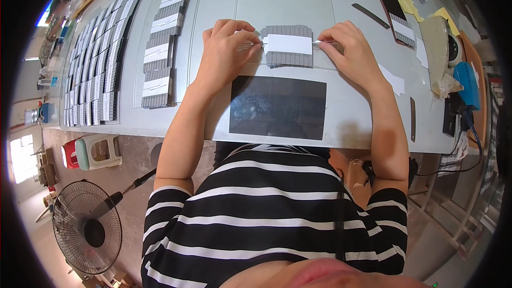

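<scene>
On the table in front of me lies a bundle of flat grey strips (290, 62) set side by side, with a white paper piece (289, 44) across its middle. My left hand (225, 48) is at the bundle's left end, thumb and fingers pinched together on a thin pale strand. At the right end my right hand (349, 50) pinches a similar thin pale strand between thumb and fingers. What these strands are is too small to make out. A dark rectangular mat (278, 108) lies just nearer to me than the bundle.
A row of similar banded bundles (157, 88) runs away on the left, beside a larger block of them (98, 64). At the right are a dark metal ruler (370, 15), a dark tray with strips (397, 18), yellow paper (408, 4) and a blue tool (466, 85). A fan (88, 226) stands lower left.
</scene>
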`<control>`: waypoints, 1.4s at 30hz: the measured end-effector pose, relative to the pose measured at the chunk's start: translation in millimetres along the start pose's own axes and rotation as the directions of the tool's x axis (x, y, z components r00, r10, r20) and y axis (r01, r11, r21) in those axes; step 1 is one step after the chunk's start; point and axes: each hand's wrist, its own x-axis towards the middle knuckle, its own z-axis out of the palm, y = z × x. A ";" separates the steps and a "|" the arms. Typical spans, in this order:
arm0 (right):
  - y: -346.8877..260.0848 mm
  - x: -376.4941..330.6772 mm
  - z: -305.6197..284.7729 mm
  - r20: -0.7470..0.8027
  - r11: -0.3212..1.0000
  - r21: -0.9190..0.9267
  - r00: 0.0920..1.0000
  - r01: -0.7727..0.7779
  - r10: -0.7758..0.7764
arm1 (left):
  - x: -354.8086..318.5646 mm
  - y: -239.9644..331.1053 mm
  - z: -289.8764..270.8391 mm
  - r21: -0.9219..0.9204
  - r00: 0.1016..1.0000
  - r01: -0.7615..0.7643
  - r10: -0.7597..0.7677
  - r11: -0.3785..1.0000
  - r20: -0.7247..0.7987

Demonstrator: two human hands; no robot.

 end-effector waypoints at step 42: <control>-28.0 -4.9 -17.0 0.058 0.996 -0.088 0.998 0.020 -0.015 | -2.2 11.4 -6.2 -0.018 0.992 -0.128 0.128 0.992 0.016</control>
